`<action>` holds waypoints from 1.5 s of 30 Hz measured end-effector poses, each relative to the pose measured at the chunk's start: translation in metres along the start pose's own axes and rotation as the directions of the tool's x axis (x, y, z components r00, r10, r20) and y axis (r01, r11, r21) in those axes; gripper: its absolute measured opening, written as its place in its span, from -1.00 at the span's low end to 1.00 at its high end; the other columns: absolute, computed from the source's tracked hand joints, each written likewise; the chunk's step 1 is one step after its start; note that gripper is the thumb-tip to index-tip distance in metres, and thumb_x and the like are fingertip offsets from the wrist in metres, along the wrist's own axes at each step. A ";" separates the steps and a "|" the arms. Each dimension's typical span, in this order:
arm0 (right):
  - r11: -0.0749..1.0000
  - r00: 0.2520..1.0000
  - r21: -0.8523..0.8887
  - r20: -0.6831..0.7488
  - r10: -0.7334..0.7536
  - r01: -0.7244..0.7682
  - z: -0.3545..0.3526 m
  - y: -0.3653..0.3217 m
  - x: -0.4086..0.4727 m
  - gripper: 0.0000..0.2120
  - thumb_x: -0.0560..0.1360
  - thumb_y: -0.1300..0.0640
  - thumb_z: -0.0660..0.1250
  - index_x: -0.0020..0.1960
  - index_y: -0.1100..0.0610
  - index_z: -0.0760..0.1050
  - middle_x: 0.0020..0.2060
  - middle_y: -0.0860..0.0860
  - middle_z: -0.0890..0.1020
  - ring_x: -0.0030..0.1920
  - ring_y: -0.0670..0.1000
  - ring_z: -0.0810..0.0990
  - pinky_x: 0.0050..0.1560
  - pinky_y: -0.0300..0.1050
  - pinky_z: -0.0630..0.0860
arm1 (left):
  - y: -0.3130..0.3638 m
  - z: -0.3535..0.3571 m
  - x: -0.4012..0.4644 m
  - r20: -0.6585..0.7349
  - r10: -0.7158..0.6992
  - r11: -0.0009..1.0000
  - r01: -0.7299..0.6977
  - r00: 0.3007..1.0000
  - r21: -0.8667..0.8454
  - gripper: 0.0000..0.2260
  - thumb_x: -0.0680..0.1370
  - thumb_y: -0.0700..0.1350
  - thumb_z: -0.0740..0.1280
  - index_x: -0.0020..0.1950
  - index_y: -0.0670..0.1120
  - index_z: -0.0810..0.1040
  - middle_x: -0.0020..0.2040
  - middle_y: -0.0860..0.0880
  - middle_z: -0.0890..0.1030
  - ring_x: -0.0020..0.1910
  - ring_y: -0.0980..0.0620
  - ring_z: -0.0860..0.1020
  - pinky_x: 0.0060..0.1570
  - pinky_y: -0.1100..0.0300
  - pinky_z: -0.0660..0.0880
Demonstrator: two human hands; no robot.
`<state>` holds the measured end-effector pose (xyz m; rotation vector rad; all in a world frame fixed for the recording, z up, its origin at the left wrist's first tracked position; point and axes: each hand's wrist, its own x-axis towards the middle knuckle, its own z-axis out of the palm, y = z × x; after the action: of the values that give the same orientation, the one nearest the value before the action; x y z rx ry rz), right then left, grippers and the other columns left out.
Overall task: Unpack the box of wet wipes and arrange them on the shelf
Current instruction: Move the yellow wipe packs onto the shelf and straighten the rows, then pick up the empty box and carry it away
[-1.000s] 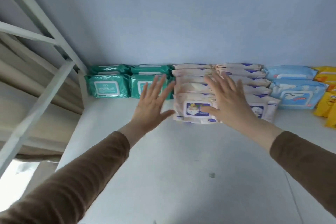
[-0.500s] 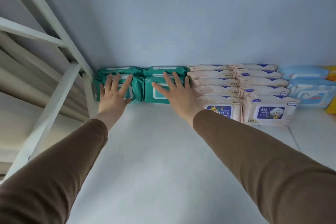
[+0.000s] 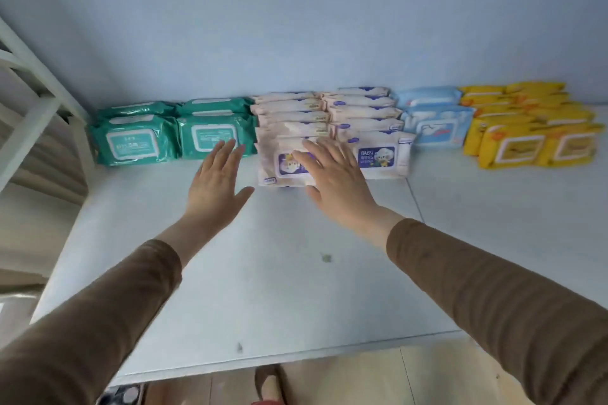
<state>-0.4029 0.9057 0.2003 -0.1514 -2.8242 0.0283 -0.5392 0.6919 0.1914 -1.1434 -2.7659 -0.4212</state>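
Note:
Wet wipe packs line the back of the white shelf (image 3: pixel 230 289) against the blue wall. From left to right stand green packs (image 3: pixel 135 141), two rows of pink baby wipes packs (image 3: pixel 381 154), light blue packs (image 3: pixel 434 128) and yellow packs (image 3: pixel 519 145). My left hand (image 3: pixel 217 184) hovers open, fingers spread, just in front of the right green pack (image 3: pixel 214 133). My right hand (image 3: pixel 332 181) lies flat with its fingers on the front pack of the left pink row (image 3: pixel 279 164), holding nothing.
A white metal frame (image 3: pixel 36 108) rises at the left end of the shelf. The shelf's front edge (image 3: pixel 263 363) runs along the bottom, with wooden floor and a slippered foot (image 3: pixel 268 383) below it.
Both hands left the green packs and moved right. The right hand now rests on the front pink pack. The view pulled back, showing the yellow packs and floor.

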 end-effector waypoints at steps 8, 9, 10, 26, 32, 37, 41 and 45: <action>0.985 0.978 0.056 0.136 0.155 -0.164 -0.064 0.137 -0.207 -0.44 0.44 0.06 0.36 0.44 -0.02 0.39 0.44 -0.03 0.42 0.43 0.08 0.36 0.45 0.13 0.26 | 0.207 0.040 -0.074 0.018 0.112 0.990 -0.110 0.994 -0.089 -0.49 0.50 0.01 0.43 0.42 -0.07 0.45 0.44 -0.06 0.44 0.47 -0.11 0.33 0.42 -0.04 0.34; 0.982 0.974 0.060 0.152 0.168 -0.179 -0.071 0.154 -0.234 -0.44 0.44 0.06 0.35 0.43 -0.02 0.39 0.44 -0.04 0.42 0.44 0.08 0.36 0.45 0.13 0.25 | 0.233 0.044 -0.086 0.031 0.120 0.988 -0.116 0.992 -0.102 -0.50 0.51 0.01 0.43 0.42 -0.06 0.45 0.44 -0.05 0.45 0.46 -0.10 0.33 0.41 -0.04 0.35; 0.978 0.969 0.066 0.164 0.184 -0.196 -0.079 0.169 -0.261 -0.45 0.45 0.07 0.34 0.43 -0.02 0.39 0.44 -0.04 0.41 0.44 0.08 0.35 0.46 0.13 0.25 | 0.260 0.048 -0.096 0.044 0.127 0.986 -0.121 0.991 -0.113 -0.50 0.51 0.01 0.43 0.42 -0.05 0.45 0.44 -0.04 0.44 0.46 -0.09 0.32 0.40 -0.03 0.35; 0.862 0.830 0.042 0.298 0.472 -0.505 -0.127 0.292 -0.603 -0.60 0.57 0.07 0.31 0.40 0.01 0.41 0.37 -0.06 0.46 0.38 0.03 0.38 0.37 -0.03 0.32 | 0.558 0.137 -0.239 0.194 0.353 0.898 -0.273 0.915 -0.346 -0.49 0.50 -0.02 0.43 0.43 -0.05 0.44 0.43 -0.02 0.44 0.41 -0.08 0.36 0.26 -0.02 0.47; 0.766 0.709 0.045 0.418 0.568 -0.641 -0.116 0.359 -0.707 -0.56 0.58 0.06 0.31 0.44 0.02 0.37 0.38 -0.05 0.46 0.39 0.02 0.38 0.38 -0.03 0.36 | 0.643 0.201 -0.298 0.415 0.304 0.917 -0.146 0.858 -0.371 -0.42 0.54 0.04 0.39 0.51 -0.03 0.30 0.48 -0.03 0.35 0.44 -0.10 0.33 0.37 -0.06 0.38; 0.675 0.598 0.052 0.520 0.611 -0.736 -0.092 0.457 -0.781 -0.45 0.59 0.03 0.30 0.53 0.03 0.23 0.44 0.00 0.41 0.42 0.08 0.36 0.39 0.03 0.37 | 0.727 0.263 -0.324 0.572 0.137 0.942 0.072 0.809 -0.328 -0.40 0.57 0.06 0.35 0.55 0.01 0.21 0.52 -0.01 0.29 0.46 -0.06 0.32 0.40 0.01 0.35; 0.579 0.494 0.048 0.581 0.647 -0.814 -0.057 0.551 -0.833 -0.37 0.59 -0.01 0.30 0.58 0.04 0.14 0.51 0.02 0.33 0.48 0.09 0.30 0.41 0.05 0.37 | 0.787 0.331 -0.337 0.666 -0.030 0.927 0.269 0.745 -0.260 -0.38 0.58 0.07 0.34 0.57 0.03 0.16 0.53 -0.02 0.28 0.45 -0.06 0.35 0.37 0.01 0.38; 0.498 0.381 -0.006 0.635 0.672 -0.867 -0.012 0.635 -0.876 -0.35 0.59 -0.03 0.28 0.59 0.04 0.08 0.53 0.04 0.29 0.49 0.12 0.30 0.39 0.12 0.39 | 0.824 0.402 -0.341 0.723 -0.190 0.874 0.450 0.664 -0.183 -0.37 0.58 0.06 0.33 0.58 0.00 0.14 0.53 -0.06 0.30 0.45 -0.10 0.35 0.38 -0.03 0.36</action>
<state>0.4933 1.4425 -0.0799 -1.6834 -2.8799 0.9160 0.2829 1.1399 -0.0930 -0.9972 -3.7232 -0.6614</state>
